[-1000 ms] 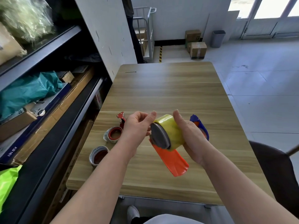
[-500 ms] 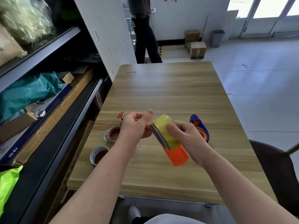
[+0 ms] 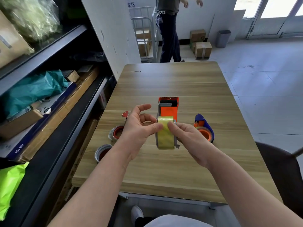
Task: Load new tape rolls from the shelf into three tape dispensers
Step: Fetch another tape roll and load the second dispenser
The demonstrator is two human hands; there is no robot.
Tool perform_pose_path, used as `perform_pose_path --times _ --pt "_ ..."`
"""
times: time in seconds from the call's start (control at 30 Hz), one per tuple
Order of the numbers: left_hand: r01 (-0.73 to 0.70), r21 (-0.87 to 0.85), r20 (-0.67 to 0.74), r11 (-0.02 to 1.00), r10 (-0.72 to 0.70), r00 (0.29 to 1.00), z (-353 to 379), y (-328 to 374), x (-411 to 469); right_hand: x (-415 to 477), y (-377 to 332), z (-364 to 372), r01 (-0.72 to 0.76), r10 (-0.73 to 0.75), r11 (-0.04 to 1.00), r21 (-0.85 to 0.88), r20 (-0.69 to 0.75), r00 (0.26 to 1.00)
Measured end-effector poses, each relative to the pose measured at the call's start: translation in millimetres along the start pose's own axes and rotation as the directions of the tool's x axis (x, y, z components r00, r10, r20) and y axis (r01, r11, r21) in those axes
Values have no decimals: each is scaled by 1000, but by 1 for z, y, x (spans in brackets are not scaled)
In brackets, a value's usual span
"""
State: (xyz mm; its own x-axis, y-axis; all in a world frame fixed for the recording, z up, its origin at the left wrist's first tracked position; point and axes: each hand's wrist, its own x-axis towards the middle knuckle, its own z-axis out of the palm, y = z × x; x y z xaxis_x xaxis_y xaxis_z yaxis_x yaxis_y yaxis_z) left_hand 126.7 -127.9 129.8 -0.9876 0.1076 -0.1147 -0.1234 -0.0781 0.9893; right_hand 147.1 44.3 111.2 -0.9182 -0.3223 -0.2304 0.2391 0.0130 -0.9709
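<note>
The right hand point(image 3: 186, 136) holds a dispenser point(image 3: 168, 110) above the table point(image 3: 180, 82), the left hand point(image 3: 139, 126) touching it; left of the grip lie a second dispenser point(image 3: 117, 132) and a loose roll point(image 3: 103, 152), right a third dispenser point(image 3: 205, 128)

Both forearms were stretched forward, thumbs almost touching; left hand point(image 3: 139, 126) fingers loosely curled, right hand point(image 3: 188, 136) gripping.
</note>
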Motion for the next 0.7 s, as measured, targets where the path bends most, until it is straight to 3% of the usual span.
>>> perform_pose_path --times 0.43,0.53,0.6,0.7 --pt "7 30 1 1000 -7 1000 -7 3 -6 -2 3 6 106 -108 993 53 41 993" --pt "22 -39 -7 999 -22 1000 -5 2 -7 -3 -8 15 73 -62 994 86 -121 991" --pt "47 -39 16 998 -46 999 -2 2 -8 3 -10 19 -32 90 984 177 -329 940" --pt "55 93 67 994 -61 996 0 2 -9 7 -9 17 -88 209 937 338 -339 917"
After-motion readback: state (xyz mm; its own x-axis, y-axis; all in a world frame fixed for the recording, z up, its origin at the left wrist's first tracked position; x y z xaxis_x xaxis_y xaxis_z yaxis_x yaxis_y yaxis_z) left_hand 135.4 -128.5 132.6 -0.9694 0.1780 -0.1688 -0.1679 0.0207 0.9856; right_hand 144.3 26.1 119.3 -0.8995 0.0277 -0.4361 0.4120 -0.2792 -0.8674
